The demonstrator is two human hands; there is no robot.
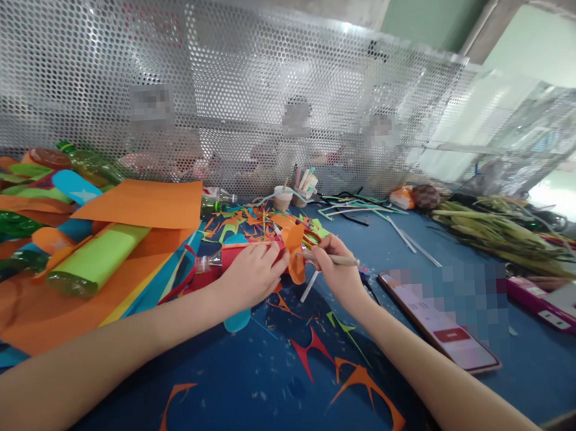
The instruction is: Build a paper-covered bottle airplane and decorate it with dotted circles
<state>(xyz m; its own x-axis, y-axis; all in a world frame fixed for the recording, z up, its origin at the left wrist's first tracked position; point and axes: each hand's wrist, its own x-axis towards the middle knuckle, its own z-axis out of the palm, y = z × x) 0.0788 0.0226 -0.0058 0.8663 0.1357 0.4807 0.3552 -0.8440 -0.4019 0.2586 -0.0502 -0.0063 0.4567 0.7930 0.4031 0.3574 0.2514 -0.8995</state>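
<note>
A plastic bottle wrapped in red paper (228, 253) lies sideways over the blue table, its bare neck pointing left. Blue paper wings (238, 320) stick out from it. My left hand (255, 273) is closed around the bottle's wrapped body. At its right end sits an orange paper propeller (296, 254). My right hand (337, 261) pinches a thin beige stick (344, 261), like a brush handle, with its inner tip close to the propeller. Whether that tip touches the paper is hidden.
Paper-covered bottles (100, 256) and orange sheets (145, 205) pile up at left. Paper scraps (364, 383) are strewn around. Cups (282, 197) stand behind, before a perforated metal screen (261, 93). A phone (441, 323) lies at right, near dried leaves (504, 235).
</note>
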